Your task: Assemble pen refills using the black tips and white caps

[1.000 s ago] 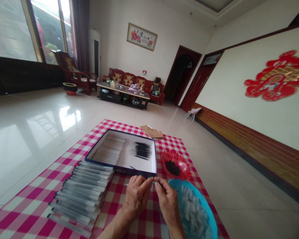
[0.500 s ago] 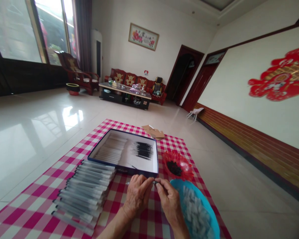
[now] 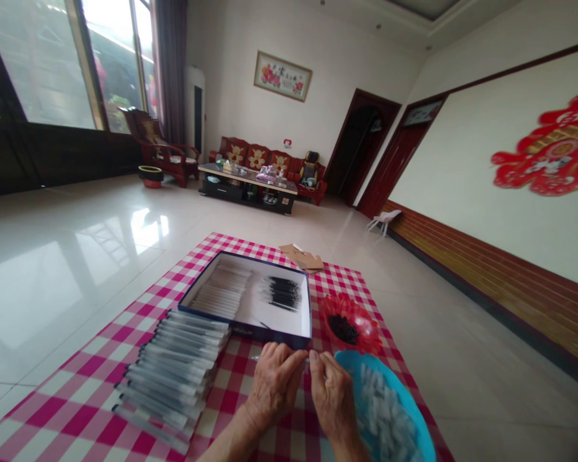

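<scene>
My left hand is closed around a clear pen, whose thin end pokes out to the left; the fingers cover most of it. My right hand is pinched at the pen's other end, its thumb and fingertips almost meeting the left ones. Just beyond stands a shallow dark-rimmed box with clear tubes on its left and black-ended refills on its right. Left of my hands lies a stack of pens with dark ends.
A red petal-edged bowl holds small black parts. A blue basin of whitish translucent pieces sits right of my right hand. Flattened cardboard lies at the far edge of the checked tablecloth.
My fingertips have closed in over the pen's end, hiding the small dark piece seen there before. The whole view has shifted slightly, moving everything a little rightward.
</scene>
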Tool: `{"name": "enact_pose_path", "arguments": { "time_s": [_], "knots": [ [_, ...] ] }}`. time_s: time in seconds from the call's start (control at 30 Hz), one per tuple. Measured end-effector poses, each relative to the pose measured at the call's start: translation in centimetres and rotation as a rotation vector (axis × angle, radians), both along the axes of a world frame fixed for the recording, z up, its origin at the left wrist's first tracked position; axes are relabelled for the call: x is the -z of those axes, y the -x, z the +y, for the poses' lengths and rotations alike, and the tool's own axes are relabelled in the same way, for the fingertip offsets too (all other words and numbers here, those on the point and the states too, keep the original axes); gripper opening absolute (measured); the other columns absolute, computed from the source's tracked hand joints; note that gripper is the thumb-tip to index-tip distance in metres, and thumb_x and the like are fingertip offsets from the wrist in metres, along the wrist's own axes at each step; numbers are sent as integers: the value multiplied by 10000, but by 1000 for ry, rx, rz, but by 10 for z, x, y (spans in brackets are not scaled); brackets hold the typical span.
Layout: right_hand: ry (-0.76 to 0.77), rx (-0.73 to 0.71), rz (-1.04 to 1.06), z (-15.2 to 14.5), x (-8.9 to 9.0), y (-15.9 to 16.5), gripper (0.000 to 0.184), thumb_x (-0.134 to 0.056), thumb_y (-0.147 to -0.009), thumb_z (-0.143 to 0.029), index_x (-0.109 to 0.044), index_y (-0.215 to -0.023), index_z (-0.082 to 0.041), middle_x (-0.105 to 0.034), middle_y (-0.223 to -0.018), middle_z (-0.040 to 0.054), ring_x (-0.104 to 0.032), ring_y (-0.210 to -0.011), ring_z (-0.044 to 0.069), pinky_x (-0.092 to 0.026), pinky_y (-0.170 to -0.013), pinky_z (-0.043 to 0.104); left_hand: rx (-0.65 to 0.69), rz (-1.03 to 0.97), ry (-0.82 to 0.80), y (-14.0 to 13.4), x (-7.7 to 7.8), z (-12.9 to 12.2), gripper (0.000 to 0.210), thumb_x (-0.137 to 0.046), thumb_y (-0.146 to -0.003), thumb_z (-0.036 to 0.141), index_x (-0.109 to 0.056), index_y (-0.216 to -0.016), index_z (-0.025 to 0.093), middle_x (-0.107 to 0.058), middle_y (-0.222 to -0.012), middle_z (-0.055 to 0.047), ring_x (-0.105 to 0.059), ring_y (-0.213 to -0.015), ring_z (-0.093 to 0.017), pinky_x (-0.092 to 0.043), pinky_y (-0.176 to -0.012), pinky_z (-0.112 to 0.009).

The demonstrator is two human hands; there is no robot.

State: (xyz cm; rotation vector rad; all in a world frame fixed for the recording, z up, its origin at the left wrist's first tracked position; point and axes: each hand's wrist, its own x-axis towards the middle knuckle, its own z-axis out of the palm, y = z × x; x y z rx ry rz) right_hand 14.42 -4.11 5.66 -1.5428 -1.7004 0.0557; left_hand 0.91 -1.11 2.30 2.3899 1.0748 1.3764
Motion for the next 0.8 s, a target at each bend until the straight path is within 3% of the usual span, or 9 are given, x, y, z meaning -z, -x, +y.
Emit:
{"name": "enact_pose_path", "arguments": {
  "time_s": [0.17,0.33,0.6,0.8],
  "knots": [
    [29,-132,87,-3,-7,-3,168,-440,-925,-294,-587,-950,-216,-655,-890,47,-621,-844,185,-467,-765,267,-31,-16,-29,2,3,5,267,-422,-915,182,-608,-1106,206,-538,-747,-45,-488,-702,-196,-357,-658,-333],
    [3,-148,70,-2,-6,-5,166,-442,-919,-262,-585,-849,-216,-641,-828,38,-614,-798,181,-461,-736,261,-2,-7,-30,2,2,3,267,-435,-907,179,-611,-1106,213,-546,-768,-50,-496,-729,-201,-362,-674,-335],
    [1,-54,15,-2,1,-3,351,-377,-958,-311,-509,-648,-215,-566,-630,10,-545,-626,163,-400,-646,278,40,17,13,-1,2,-2,247,-423,-908,163,-614,-1056,212,-530,-775,-49,-472,-730,-202,-341,-680,-341],
    [41,-120,84,-5,-6,-7,201,-408,-943,-323,-548,-858,-206,-618,-818,35,-582,-783,176,-429,-726,277,31,5,13,1,6,1,270,-421,-918,173,-602,-1113,216,-534,-787,-51,-479,-746,-205,-347,-690,-339]
  ]
}}
